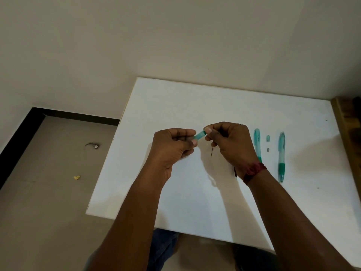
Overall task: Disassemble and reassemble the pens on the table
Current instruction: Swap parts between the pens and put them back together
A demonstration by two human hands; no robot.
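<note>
Above the white table (175, 106), the left hand (172, 145) and right hand (230, 141) each pinch one end of a short teal pen piece (200, 135), fingers curled on it. To their right lie a barrel (257, 143), two small parts (267, 138) and one whole pen (281, 156); disassembly seems partway, reassembly not begun.

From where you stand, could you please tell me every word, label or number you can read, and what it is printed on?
No text here can be read.
First translucent teal pen, beside the right hand: dark print along the barrel, too small and blurred to read.
Second translucent teal pen, farther right: dark print near its top end, also unreadable.
Held teal pen piece: no print visible.
</note>
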